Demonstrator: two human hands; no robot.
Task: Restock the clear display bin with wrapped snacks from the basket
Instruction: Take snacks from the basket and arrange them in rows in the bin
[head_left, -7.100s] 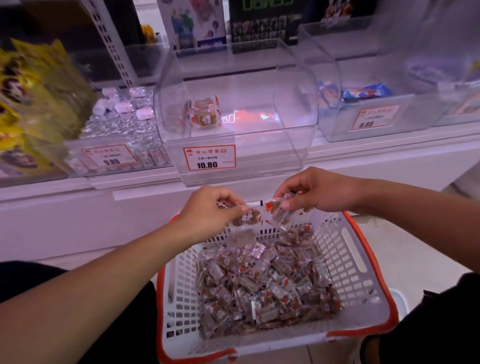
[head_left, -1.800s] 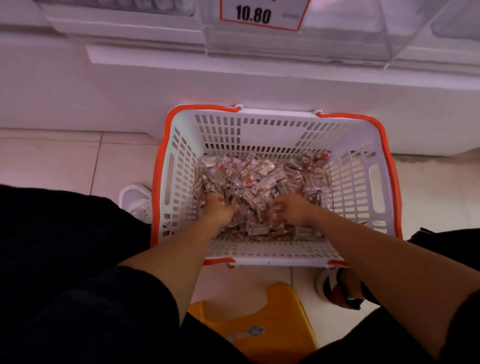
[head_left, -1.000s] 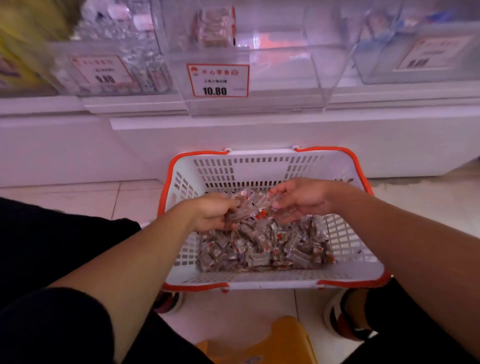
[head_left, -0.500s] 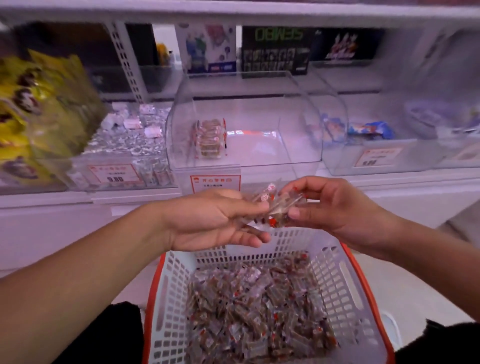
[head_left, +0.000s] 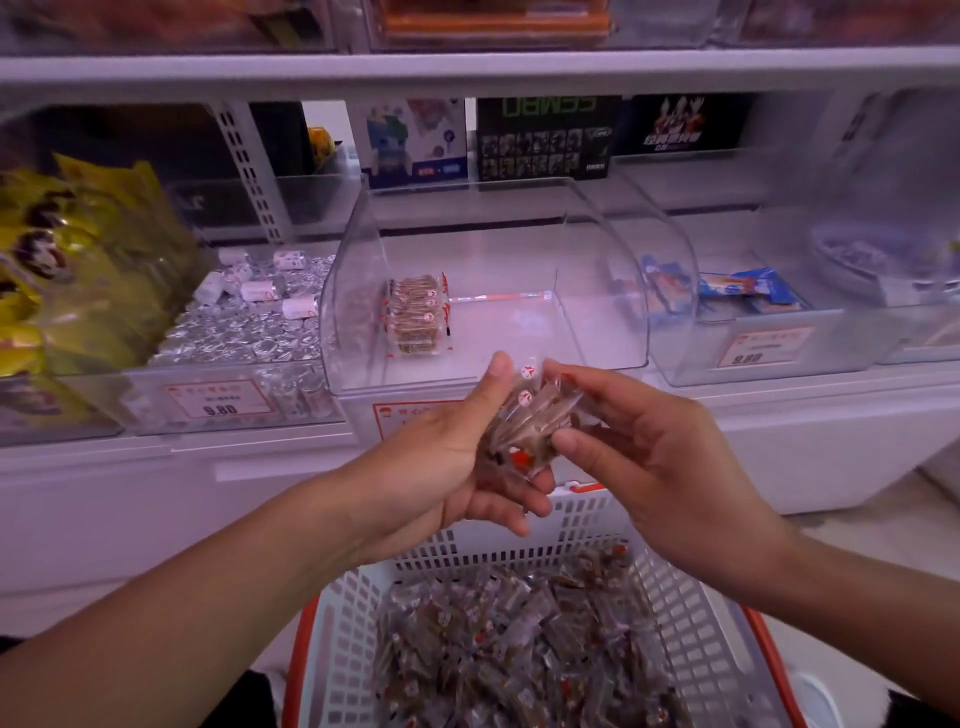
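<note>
wrapped snacks bunched between left hand, right hand

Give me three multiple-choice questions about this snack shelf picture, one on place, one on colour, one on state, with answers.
1. Where is the neat stack of wrapped snacks in the clear plastic display bin?
A left side
B right side
C front lip

2. What colour is the rim of the white slotted basket?
A blue
B orange-red
C green

3. What is the left hand doing?
A hanging idle
B holding a bundle of wrapped snacks
C pressing the price tag

Answers: 1 A, the stack stands by the left wall. 2 B, an orange-red edge shows. 3 B, its fingers curl round the bundle, with the right hand pinching it too.
</note>
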